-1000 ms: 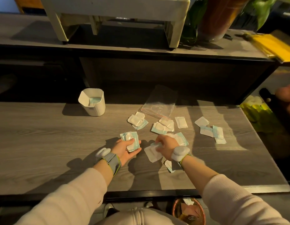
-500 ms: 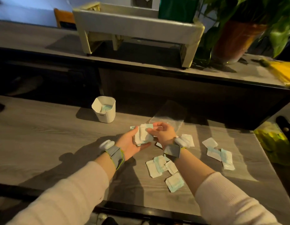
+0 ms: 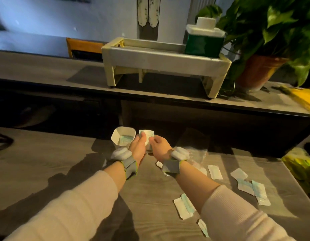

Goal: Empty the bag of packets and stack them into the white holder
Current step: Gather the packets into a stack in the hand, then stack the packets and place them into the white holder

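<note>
one packet stack [image 3: 147, 134] between both grips [image 3: 139, 148] [image 3: 159, 145]

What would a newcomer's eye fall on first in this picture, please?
The two hands meet mid-frame: the left hand and right hand grip a stack of packets next to the white holder, which has packets inside. Next come the loose packets scattered on the table at right, and the leafy plant at top right.

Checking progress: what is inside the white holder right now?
A few teal-and-white packets lie at the bottom of the white holder. Their count is unclear: the left hand, gripping a stack of packets, covers the holder's near right part.
</note>
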Demonstrator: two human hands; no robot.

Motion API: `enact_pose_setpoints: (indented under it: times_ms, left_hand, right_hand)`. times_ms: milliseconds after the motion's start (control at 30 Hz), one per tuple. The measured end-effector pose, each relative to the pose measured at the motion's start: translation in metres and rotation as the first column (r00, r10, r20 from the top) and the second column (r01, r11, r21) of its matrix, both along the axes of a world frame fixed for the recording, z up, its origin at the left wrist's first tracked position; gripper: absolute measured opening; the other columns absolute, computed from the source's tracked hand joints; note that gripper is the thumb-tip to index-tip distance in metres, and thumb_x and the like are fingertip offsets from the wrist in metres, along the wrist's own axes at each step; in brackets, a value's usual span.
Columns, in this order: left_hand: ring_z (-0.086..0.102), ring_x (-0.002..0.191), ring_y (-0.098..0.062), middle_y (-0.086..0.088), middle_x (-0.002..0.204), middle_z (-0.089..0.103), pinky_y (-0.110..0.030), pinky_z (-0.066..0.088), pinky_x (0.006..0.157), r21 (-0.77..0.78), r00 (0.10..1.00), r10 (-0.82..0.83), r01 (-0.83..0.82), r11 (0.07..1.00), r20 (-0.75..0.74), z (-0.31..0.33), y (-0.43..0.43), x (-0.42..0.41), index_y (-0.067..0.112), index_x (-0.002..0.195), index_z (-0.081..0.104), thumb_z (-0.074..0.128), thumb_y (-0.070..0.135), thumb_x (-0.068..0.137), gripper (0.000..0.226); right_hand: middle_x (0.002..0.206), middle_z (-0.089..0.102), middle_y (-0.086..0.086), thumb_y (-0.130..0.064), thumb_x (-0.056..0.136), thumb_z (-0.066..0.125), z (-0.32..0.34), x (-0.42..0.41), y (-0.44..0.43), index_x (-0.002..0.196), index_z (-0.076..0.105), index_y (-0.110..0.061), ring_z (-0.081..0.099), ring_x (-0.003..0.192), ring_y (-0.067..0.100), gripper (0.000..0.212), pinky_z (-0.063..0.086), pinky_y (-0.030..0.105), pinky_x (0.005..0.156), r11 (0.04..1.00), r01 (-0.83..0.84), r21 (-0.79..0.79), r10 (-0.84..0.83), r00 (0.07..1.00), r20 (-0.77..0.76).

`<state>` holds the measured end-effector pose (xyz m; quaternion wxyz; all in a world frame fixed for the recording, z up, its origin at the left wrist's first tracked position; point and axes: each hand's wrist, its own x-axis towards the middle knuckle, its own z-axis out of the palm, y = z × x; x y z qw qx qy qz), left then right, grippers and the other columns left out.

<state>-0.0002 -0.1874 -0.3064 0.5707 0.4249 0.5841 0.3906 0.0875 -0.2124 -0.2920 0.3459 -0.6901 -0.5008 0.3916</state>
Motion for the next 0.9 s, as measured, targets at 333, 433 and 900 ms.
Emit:
enact_pose_setpoints:
  times_ms: [333, 433, 900]
  left_hand:
    - [0.034, 0.138, -0.032, -0.014, 0.151, 0.035, -0.037, 0.025, 0.112, 0.070, 0.931, -0.166, 0.199, 0.978, -0.326, 0.011, 0.058, -0.058, 0.017, 0.150, 0.017, 0.020, 0.053, 0.097, 0.064]
    - [0.048, 0.124, -0.033, -0.017, 0.136, 0.050, -0.034, 0.035, 0.099, 0.100, 0.901, -0.190, 0.246, 0.964, -0.389, 0.009, 0.071, -0.069, 0.012, 0.138, 0.035, 0.023, 0.049, 0.098, 0.056]
    - [0.051, 0.122, -0.033, -0.015, 0.136, 0.049, -0.037, 0.042, 0.098, 0.122, 0.588, -0.210, 0.473, 0.872, -0.781, -0.032, 0.159, -0.119, 0.007, 0.129, 0.045, 0.045, 0.024, 0.097, 0.037]
  right_hand:
    - [0.087, 0.060, 0.004, -0.017, 0.097, 0.044, 0.015, -0.046, 0.050, 0.105, 0.059, -0.006, 0.057, 0.082, 0.022, 0.020, 0.051, 0.044, 0.083, 0.988, -0.119, 0.097, 0.108, 0.987, 0.116]
    - [0.097, 0.063, 0.007, -0.016, 0.097, 0.046, 0.016, -0.054, 0.063, 0.112, 0.058, -0.008, 0.060, 0.090, 0.023, 0.021, 0.050, 0.040, 0.085, 0.988, -0.132, 0.084, 0.117, 0.980, 0.164]
    - [0.116, 0.066, 0.009, -0.024, 0.088, 0.059, 0.012, -0.060, 0.133, 0.128, 0.050, -0.019, 0.065, 0.103, 0.028, 0.041, 0.057, 0.043, 0.086, 0.967, -0.207, -0.150, 0.255, 0.825, 0.504]
